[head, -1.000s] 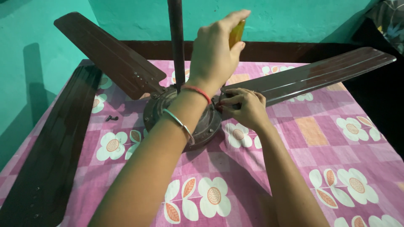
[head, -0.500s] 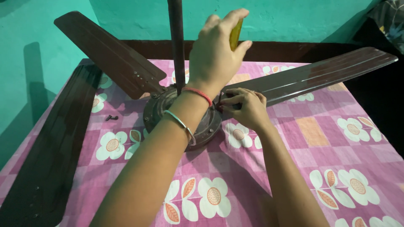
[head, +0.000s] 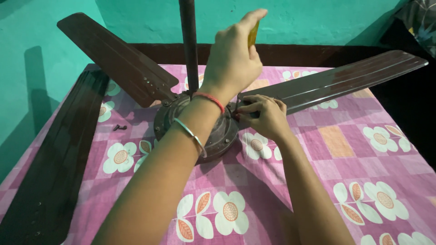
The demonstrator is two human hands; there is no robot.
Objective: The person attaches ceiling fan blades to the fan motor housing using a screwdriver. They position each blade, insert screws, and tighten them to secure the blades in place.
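Observation:
A dark brown ceiling fan lies on a pink flowered cloth, its round motor housing point(head: 177, 119) in the middle with an upright rod point(head: 189, 45). My left hand point(head: 234, 59) is raised over the housing and grips a yellow-handled screwdriver point(head: 253, 34), whose shaft is hidden behind the hand. My right hand point(head: 263, 115) pinches something small at the housing's right edge, where the right blade point(head: 336, 80) joins it. What it pinches is hidden by the fingers. Another blade point(head: 116, 56) is attached at the upper left.
A detached fan blade point(head: 59, 154) lies along the left side of the cloth. A small dark screw point(head: 120, 127) rests on the cloth left of the housing. A teal wall point(head: 318, 20) stands behind, and a dark wooden edge point(head: 309, 53) runs along the back.
My left hand has shifted slightly on the screwdriver; the rest stays as it was.

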